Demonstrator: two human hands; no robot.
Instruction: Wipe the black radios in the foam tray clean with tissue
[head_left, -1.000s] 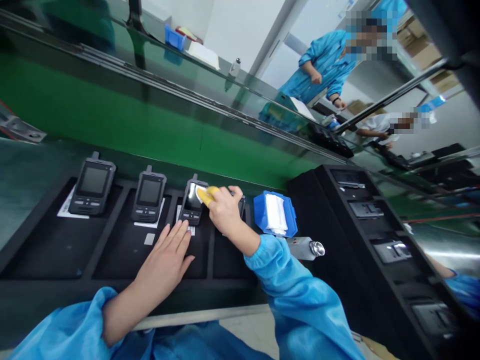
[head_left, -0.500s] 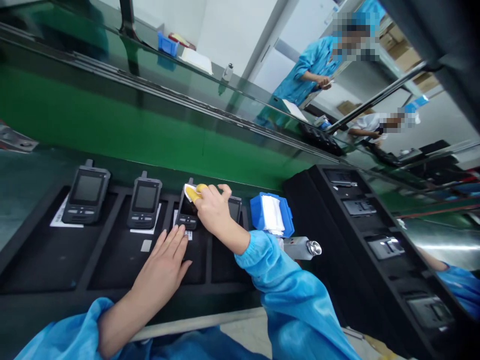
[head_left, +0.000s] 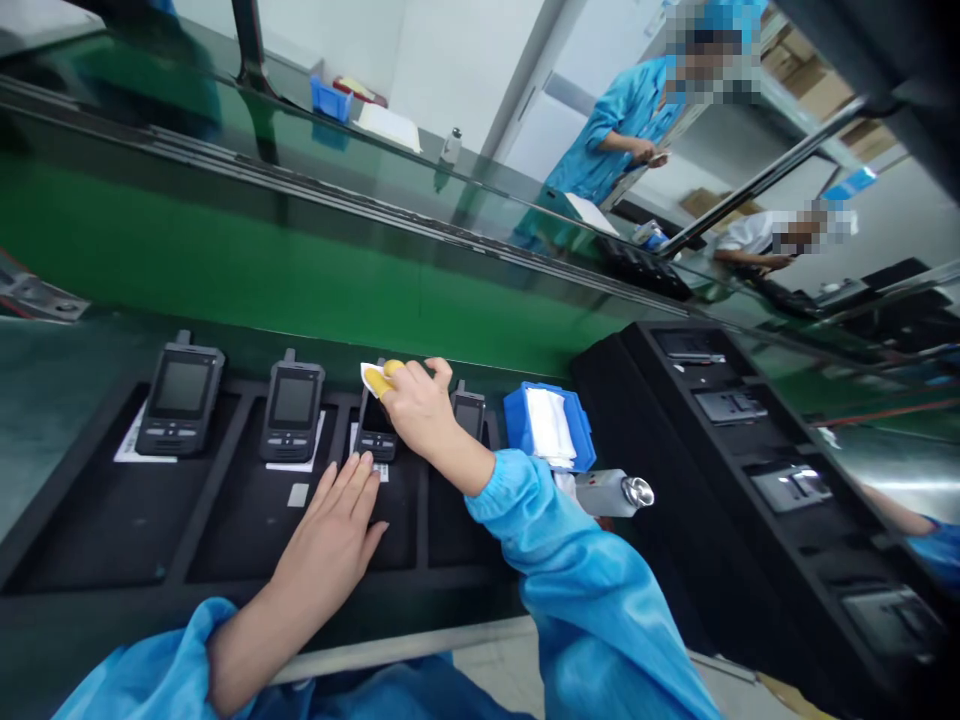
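Observation:
Several black handheld radios lie in a black foam tray [head_left: 97, 520]. My right hand [head_left: 416, 410], with yellow finger cots, pinches a small white wipe [head_left: 370, 375] at the top of the third radio [head_left: 375, 425]. My left hand [head_left: 330, 535] lies flat and open on the tray just below that radio, fingertips near its lower edge. Two more radios [head_left: 180, 400] [head_left: 292, 405] sit to the left, and a fourth [head_left: 469, 412] shows behind my right wrist.
A blue bin of white wipes [head_left: 551, 425] and a metal bottle [head_left: 615, 493] lie right of the tray. Another black tray with devices [head_left: 750, 440] runs along the right. A green conveyor belt [head_left: 225, 260] lies behind. People in blue coats stand far right.
My right hand slid the wipe up from the third radio's screen to its top edge. My left hand stayed flat on the tray.

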